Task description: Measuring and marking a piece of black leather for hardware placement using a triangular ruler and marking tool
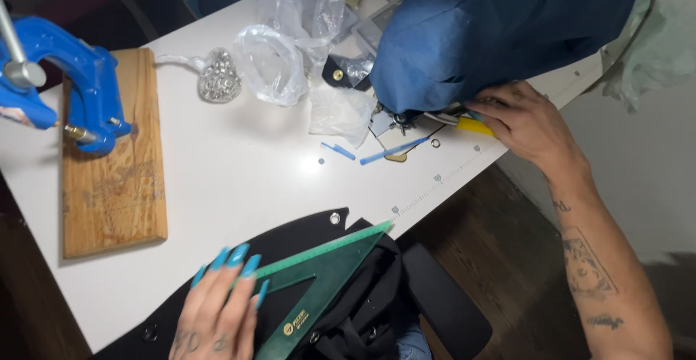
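Head view, left hand (217, 313) flat on green triangle ruler (319, 287), right hand (525, 124) gripping yellow tool (475, 126) under blue fabric (493, 26)

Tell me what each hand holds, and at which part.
Left hand rests flat on the green set square, near its long ruled edge. Right hand reaches under the blue fabric at a yellow-handled tool; grip cannot be told.

Under the left hand (215, 316) lies a green set square (322, 276) of translucent, glossy plastic, on matt black cloth (290, 240) set with small shiny metal studs. By the right hand (525, 124) hangs dull blue cloth (493, 26), softly creased. The desk (239, 157) between the hands is smooth, white and faintly shiny. Beyond the left hand, a rough, grainy wooden board (112, 179) carries a glossy blue-painted metal press (80, 77); beyond the desk's middle, clear plastic bags (290, 48) look crinkled and shiny.
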